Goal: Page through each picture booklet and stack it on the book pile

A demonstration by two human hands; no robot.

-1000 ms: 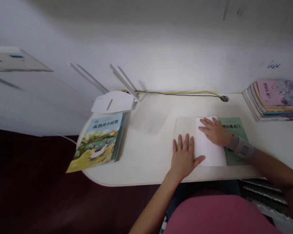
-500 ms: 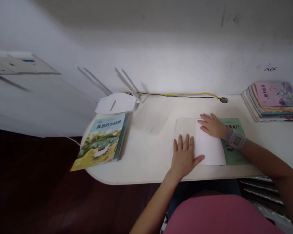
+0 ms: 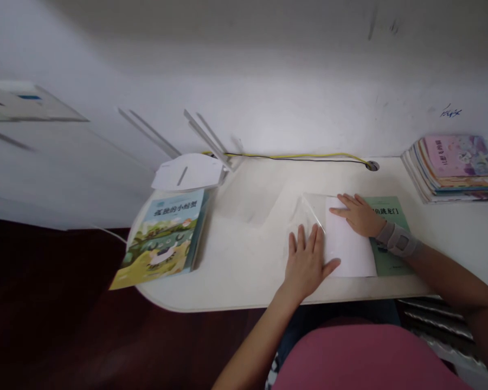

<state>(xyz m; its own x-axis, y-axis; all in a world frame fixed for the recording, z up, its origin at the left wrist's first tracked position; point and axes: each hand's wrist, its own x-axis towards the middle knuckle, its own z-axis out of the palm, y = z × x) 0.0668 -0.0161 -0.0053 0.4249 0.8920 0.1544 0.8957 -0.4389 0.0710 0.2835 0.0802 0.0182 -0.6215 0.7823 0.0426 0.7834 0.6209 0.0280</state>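
Note:
A green book [image 3: 390,238] lies on the white desk [image 3: 244,254] with a white page or flap [image 3: 347,252] folded over its left part. A clear plastic cover sheet [image 3: 307,214] spreads to the left of it, its upper left corner lifted off the desk. My left hand [image 3: 307,262] lies flat, fingers spread, on the plastic sheet at the white flap's left edge. My right hand [image 3: 358,214], with a grey band on the wrist, rests flat on the flap's upper part.
A stack of picture books [image 3: 165,235] sits at the desk's left end, overhanging the edge, with a white router [image 3: 189,170] behind it. Another stack of books [image 3: 455,168] stands at the back right. A yellow cable [image 3: 301,157] runs along the wall.
The clear plastic sheet's upper left corner has lifted off the desk. My right hand shifted slightly on the white flap; my left hand stayed in place.

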